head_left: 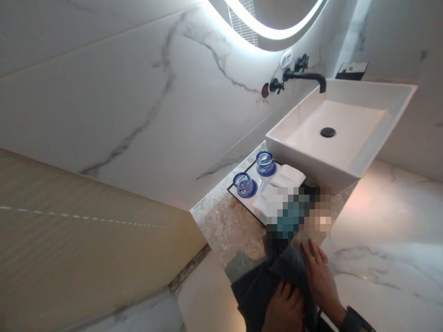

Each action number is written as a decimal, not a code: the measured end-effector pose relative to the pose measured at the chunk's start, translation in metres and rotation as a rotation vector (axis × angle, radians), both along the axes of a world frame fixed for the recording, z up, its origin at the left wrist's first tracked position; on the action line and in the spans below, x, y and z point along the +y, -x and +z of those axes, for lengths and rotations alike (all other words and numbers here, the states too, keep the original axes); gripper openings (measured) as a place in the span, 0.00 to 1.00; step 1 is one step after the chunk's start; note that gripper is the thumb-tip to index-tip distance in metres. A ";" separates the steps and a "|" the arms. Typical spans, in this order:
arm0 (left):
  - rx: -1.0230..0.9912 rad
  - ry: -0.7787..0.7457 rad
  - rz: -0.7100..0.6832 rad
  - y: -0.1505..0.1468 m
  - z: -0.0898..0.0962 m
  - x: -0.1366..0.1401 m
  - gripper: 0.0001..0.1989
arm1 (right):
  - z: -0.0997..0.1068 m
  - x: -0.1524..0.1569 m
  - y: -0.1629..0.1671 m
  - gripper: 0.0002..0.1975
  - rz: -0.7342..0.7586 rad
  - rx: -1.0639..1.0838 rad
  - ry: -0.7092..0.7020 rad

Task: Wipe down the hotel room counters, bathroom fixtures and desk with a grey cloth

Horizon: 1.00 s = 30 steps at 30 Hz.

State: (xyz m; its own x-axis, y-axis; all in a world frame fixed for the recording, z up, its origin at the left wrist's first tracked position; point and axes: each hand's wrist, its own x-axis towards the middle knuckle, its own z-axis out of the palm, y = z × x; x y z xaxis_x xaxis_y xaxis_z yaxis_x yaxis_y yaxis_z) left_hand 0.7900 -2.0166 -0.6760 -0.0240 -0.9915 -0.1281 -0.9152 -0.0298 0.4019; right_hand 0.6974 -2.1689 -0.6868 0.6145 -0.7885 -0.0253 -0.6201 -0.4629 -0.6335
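Note:
A bunched dark grey cloth (256, 295) lies over the near edge of the stone counter (235, 226). My left hand (285, 306) has its fingers curled into this cloth. Stretched out along the cloth's right side, my right hand (321, 279) has its fingertips at the counter's near end; its fingers are extended. From under the dark cloth, on the left, a grey-green cloth (242, 266) sticks out. Just beyond the hands is a pixelated patch, so what lies there cannot be made out.
A black-edged white tray (262, 183) holds two upturned blue-rimmed glasses (243, 184) and folded white cloths (290, 176). Behind it stand a white basin (346, 115) and a black wall tap (308, 76). Above is a lit round mirror (277, 32); a beige blind (86, 249) is at left.

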 end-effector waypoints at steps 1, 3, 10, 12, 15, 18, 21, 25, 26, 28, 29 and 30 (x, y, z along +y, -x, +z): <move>0.022 0.007 -0.022 0.000 0.009 -0.013 0.18 | 0.000 -0.007 0.009 0.24 0.041 -0.017 -0.040; 0.056 0.026 -0.071 -0.003 0.024 -0.042 0.15 | 0.004 -0.022 0.020 0.23 0.081 -0.060 -0.096; 0.078 0.000 -0.135 0.006 0.016 -0.147 0.16 | 0.038 -0.078 0.029 0.26 0.019 -0.130 0.061; 0.070 -0.007 -0.126 0.013 0.008 -0.183 0.16 | 0.040 -0.106 0.034 0.25 0.159 -0.085 0.145; 0.078 0.002 -0.092 0.020 0.001 -0.229 0.17 | 0.034 -0.156 0.033 0.24 0.282 0.023 0.245; 0.101 0.068 -0.054 0.020 0.004 -0.241 0.21 | 0.022 -0.192 0.023 0.26 0.206 0.126 0.290; 0.133 0.132 0.007 0.013 0.017 -0.200 0.23 | 0.009 -0.179 0.019 0.26 0.254 0.223 0.318; 0.176 0.080 -0.077 -0.009 0.042 -0.091 0.20 | -0.001 -0.082 0.034 0.20 0.433 0.136 0.370; 0.198 0.048 -0.105 -0.018 0.048 -0.063 0.19 | -0.001 -0.054 0.036 0.19 0.476 0.104 0.346; 0.248 -0.026 -0.118 -0.047 0.056 -0.011 0.20 | 0.003 -0.008 0.032 0.22 0.494 0.053 0.264; 0.261 -0.069 -0.093 -0.066 0.059 0.011 0.21 | 0.009 0.006 0.024 0.23 0.518 0.037 0.191; 0.256 -0.114 -0.051 -0.090 0.061 0.029 0.22 | 0.016 0.015 0.014 0.24 0.572 0.027 0.087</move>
